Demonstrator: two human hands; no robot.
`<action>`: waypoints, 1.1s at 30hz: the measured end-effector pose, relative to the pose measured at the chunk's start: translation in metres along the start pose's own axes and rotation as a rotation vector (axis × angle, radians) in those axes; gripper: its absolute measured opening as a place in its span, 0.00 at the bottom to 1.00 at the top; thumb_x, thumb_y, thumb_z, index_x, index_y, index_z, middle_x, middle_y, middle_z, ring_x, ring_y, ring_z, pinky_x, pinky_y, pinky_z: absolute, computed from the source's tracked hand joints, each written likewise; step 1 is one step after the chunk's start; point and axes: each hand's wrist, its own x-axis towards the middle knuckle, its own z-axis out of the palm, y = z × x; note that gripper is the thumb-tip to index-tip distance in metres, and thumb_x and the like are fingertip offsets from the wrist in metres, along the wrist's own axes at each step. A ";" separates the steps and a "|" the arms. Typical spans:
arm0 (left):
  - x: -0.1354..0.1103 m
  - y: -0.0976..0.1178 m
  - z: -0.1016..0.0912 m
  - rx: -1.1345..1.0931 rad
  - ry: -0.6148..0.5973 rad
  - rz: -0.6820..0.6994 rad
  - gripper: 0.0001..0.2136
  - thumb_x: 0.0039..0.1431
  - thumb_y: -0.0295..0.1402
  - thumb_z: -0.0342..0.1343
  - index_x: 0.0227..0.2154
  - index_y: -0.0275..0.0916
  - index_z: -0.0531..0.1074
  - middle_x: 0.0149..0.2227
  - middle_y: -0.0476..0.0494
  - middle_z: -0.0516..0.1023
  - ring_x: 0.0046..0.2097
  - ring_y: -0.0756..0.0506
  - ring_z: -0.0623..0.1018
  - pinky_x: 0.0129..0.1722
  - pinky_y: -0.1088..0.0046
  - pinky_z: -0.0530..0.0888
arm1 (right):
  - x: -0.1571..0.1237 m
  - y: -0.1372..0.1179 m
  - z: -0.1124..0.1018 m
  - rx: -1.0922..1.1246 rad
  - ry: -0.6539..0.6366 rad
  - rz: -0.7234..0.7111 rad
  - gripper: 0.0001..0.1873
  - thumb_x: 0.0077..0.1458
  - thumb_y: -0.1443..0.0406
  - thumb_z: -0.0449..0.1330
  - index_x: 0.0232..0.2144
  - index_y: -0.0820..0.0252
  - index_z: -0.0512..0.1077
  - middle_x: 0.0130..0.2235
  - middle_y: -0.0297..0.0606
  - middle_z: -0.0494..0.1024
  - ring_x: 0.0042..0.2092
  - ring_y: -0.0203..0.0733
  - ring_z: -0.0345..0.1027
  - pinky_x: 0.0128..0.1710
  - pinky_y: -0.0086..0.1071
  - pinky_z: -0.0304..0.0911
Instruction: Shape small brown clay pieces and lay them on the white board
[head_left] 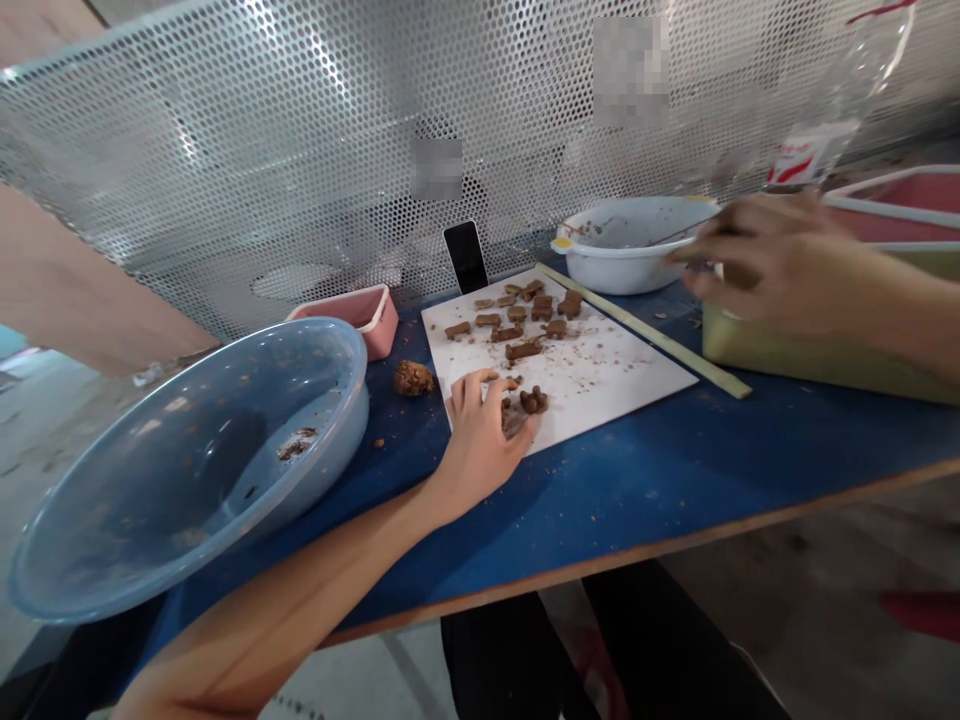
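My left hand rests at the near left edge of a white board. Its thumb and fingers are spread and curved around small brown clay lumps, beside a knobbly brown clay piece. Farther up the board lie several small brown clay figures, with crumbs around them. Raised at the right, my right hand is blurred, its fingers drawn together near the white basin. What they hold is hard to make out. A thin dark stick shows over the basin, close to these fingers.
A big blue basin leans at the left, near a pink box and a brown clay ball. A phone stands behind the board. A flat strip lies along its right side. Right are a green box and bottle.
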 end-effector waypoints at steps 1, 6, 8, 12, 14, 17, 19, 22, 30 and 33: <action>0.000 0.000 0.000 0.000 -0.002 -0.001 0.17 0.70 0.40 0.65 0.56 0.43 0.70 0.63 0.34 0.69 0.67 0.31 0.67 0.69 0.43 0.68 | 0.006 -0.016 0.008 0.031 -0.083 -0.130 0.27 0.75 0.44 0.56 0.49 0.54 0.88 0.45 0.48 0.83 0.51 0.52 0.76 0.51 0.57 0.63; 0.000 0.002 -0.002 -0.008 -0.013 -0.003 0.17 0.71 0.40 0.65 0.56 0.45 0.70 0.63 0.34 0.69 0.67 0.30 0.67 0.67 0.44 0.69 | 0.000 -0.077 0.065 0.279 -0.166 -0.510 0.19 0.73 0.61 0.60 0.62 0.45 0.79 0.49 0.41 0.76 0.50 0.50 0.69 0.53 0.50 0.62; 0.000 0.003 -0.002 -0.010 -0.003 -0.009 0.17 0.70 0.40 0.66 0.55 0.45 0.70 0.63 0.35 0.69 0.66 0.30 0.68 0.68 0.43 0.69 | -0.011 -0.086 0.082 0.326 -0.174 -0.486 0.23 0.72 0.61 0.60 0.67 0.43 0.76 0.50 0.42 0.74 0.50 0.51 0.68 0.54 0.50 0.62; 0.001 0.002 0.000 -0.003 0.011 0.000 0.17 0.70 0.40 0.67 0.56 0.45 0.70 0.62 0.35 0.69 0.66 0.31 0.68 0.68 0.43 0.69 | -0.025 -0.088 0.093 0.385 -0.222 -0.440 0.25 0.72 0.61 0.59 0.68 0.42 0.74 0.52 0.43 0.74 0.52 0.52 0.66 0.54 0.49 0.62; 0.001 0.001 0.001 -0.001 0.014 0.001 0.18 0.69 0.39 0.67 0.56 0.45 0.70 0.61 0.35 0.70 0.66 0.31 0.68 0.68 0.43 0.69 | -0.026 -0.088 0.092 0.376 -0.217 -0.463 0.25 0.72 0.61 0.60 0.68 0.44 0.75 0.52 0.44 0.75 0.51 0.51 0.66 0.53 0.47 0.61; 0.001 0.001 0.001 -0.009 0.009 -0.005 0.18 0.69 0.38 0.67 0.56 0.44 0.69 0.61 0.35 0.70 0.66 0.31 0.68 0.68 0.43 0.69 | -0.024 -0.090 0.090 0.340 -0.210 -0.490 0.23 0.71 0.61 0.61 0.66 0.48 0.76 0.52 0.45 0.75 0.51 0.52 0.66 0.52 0.46 0.59; 0.001 0.001 0.000 -0.012 0.003 -0.004 0.17 0.69 0.39 0.66 0.56 0.44 0.69 0.62 0.35 0.69 0.66 0.31 0.67 0.68 0.43 0.69 | -0.022 -0.092 0.090 0.326 -0.212 -0.505 0.23 0.71 0.61 0.62 0.65 0.48 0.76 0.52 0.45 0.74 0.52 0.52 0.66 0.53 0.47 0.59; 0.001 0.001 0.000 -0.013 -0.001 -0.004 0.17 0.70 0.39 0.66 0.55 0.43 0.69 0.62 0.34 0.69 0.67 0.30 0.67 0.69 0.42 0.68 | -0.023 -0.094 0.091 0.312 -0.220 -0.523 0.23 0.71 0.61 0.61 0.66 0.47 0.75 0.53 0.45 0.74 0.52 0.53 0.66 0.53 0.48 0.60; 0.000 -0.002 0.003 -0.010 0.009 0.005 0.18 0.70 0.40 0.66 0.56 0.43 0.70 0.62 0.34 0.69 0.67 0.30 0.67 0.69 0.43 0.69 | -0.024 -0.095 0.091 0.296 -0.234 -0.505 0.22 0.72 0.62 0.60 0.66 0.49 0.74 0.53 0.46 0.73 0.53 0.53 0.66 0.54 0.47 0.58; 0.000 -0.001 0.002 -0.014 0.003 0.002 0.17 0.69 0.39 0.66 0.56 0.43 0.70 0.61 0.34 0.69 0.66 0.30 0.68 0.68 0.43 0.69 | -0.024 -0.095 0.091 0.304 -0.233 -0.514 0.23 0.72 0.62 0.60 0.66 0.50 0.74 0.53 0.46 0.73 0.53 0.53 0.65 0.54 0.46 0.58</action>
